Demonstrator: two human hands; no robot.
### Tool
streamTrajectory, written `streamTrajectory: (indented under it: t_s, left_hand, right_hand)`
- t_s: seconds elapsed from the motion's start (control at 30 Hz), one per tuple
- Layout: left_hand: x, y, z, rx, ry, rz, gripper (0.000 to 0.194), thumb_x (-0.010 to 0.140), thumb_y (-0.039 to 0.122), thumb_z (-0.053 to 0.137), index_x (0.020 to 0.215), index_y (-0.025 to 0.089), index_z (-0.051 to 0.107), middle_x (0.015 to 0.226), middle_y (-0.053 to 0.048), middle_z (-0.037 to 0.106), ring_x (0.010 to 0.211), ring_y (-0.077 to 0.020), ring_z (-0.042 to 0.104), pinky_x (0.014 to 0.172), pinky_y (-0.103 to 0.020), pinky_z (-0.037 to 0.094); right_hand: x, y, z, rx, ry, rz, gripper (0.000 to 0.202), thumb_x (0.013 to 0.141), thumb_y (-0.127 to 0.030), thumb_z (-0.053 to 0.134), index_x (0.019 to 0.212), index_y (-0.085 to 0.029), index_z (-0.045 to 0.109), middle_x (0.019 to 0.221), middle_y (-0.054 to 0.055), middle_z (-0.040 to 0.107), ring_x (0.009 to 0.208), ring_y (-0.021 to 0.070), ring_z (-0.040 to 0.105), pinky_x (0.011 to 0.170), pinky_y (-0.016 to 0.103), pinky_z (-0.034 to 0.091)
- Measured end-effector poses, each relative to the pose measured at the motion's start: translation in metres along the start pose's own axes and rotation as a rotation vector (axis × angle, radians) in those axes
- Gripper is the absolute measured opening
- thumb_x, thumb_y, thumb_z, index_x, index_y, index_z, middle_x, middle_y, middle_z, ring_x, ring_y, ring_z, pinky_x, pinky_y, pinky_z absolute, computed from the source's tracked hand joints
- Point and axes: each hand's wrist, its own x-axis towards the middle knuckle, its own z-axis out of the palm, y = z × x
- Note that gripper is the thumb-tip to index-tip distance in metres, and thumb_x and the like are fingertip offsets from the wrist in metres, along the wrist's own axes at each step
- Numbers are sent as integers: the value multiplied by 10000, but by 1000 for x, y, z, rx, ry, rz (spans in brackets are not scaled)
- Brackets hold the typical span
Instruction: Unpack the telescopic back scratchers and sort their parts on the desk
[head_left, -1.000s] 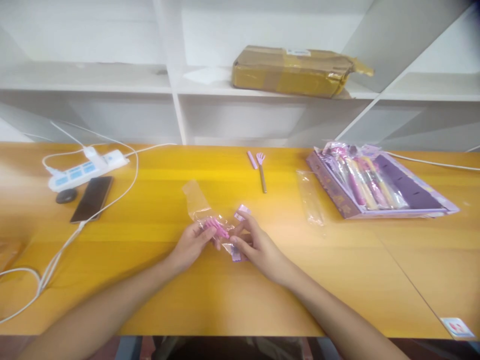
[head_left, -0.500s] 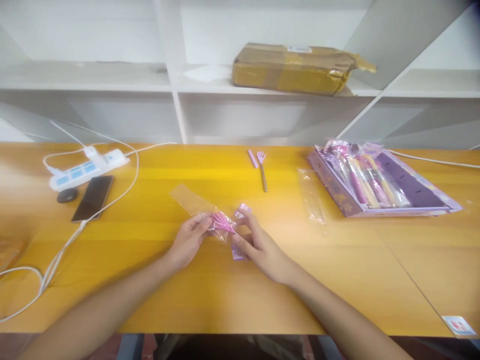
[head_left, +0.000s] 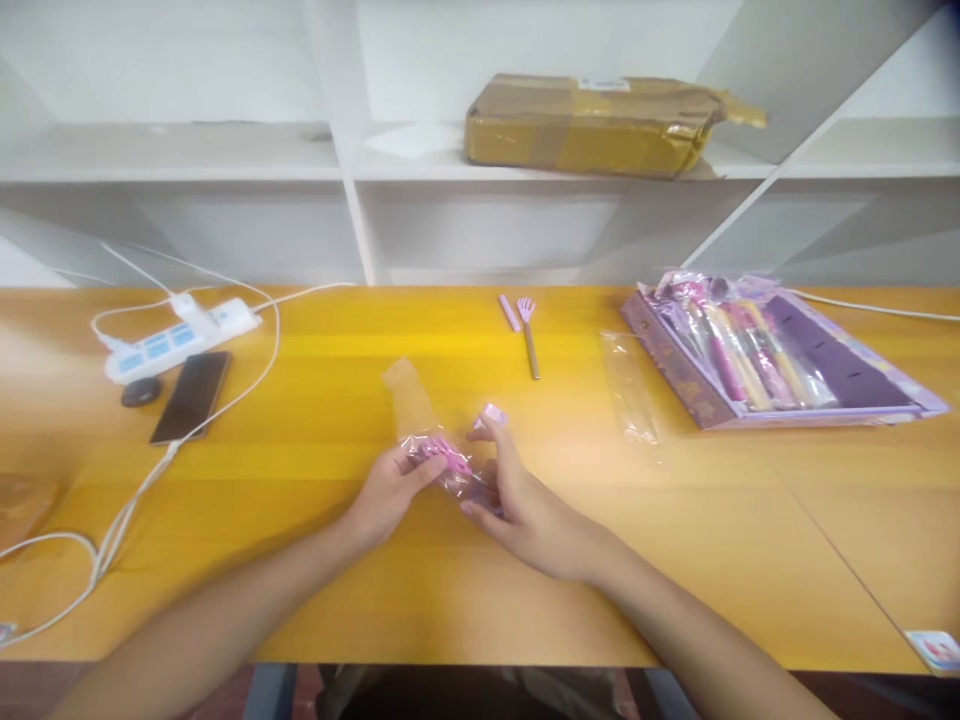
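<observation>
My left hand [head_left: 390, 492] pinches a pink back scratcher [head_left: 450, 457] between thumb and fingers. Its claw-like head shows through a clear plastic sleeve [head_left: 411, 395], whose loose end sticks out toward the shelf. At the sleeve's other end is my right hand [head_left: 521, 505], thumb and forefinger spread apart around the plastic; its other fingers are partly hidden. Behind the right fingertips, a purple-and-white card [head_left: 491, 415] lies partly covered. Farther back on the table lie a back scratcher with a purple claw and metal handle [head_left: 531, 345] and a short purple stick [head_left: 508, 313].
An open purple box [head_left: 709, 405] with several wrapped items stands at right, beside an empty clear sleeve [head_left: 631, 390]. At left are a power strip [head_left: 184, 340], a phone [head_left: 191, 397], a black round case [head_left: 141, 391] and white cables. A taped carton [head_left: 585, 125] sits on the shelf.
The sleeve with the pink back scratcher has turned, its loose end swinging right and away from me. My right thumb and forefinger have moved apart from the pink part. The view shifted slightly.
</observation>
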Motion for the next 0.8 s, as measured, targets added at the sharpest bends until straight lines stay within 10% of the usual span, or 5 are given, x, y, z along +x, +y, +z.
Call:
streamTrajectory:
  t_s: [0.33,0.47,0.8]
  left_hand:
    - [18,18,-20,-275,234,89,299,884,420,865,1036,173,793,981,-68,790,932,-204,749,883,-326,603]
    - [20,16,-22,-388,253,56,488,915,514,815,1284,211,717,971,-68,804,913,-214,774,855,-340,623]
    - [24,16,-25,-409,293,64,266,915,333,848,1095,144,800,1350,-119,731,1195,-240,700,1068,-377,555]
  right_hand:
    - [11,-9,-21,-208,104,285,641,1112,-558,389,1623,-208,224,922,42,688,780,244,674,748,378,519]
    - [12,-8,-20,-237,156,260,556,1115,-541,389,1566,-220,328,904,37,691,777,244,681,697,347,492]
    - [13,-1,-15,-149,180,207,542,1092,-478,449,1552,-210,350,924,18,659,697,189,642,670,325,496]
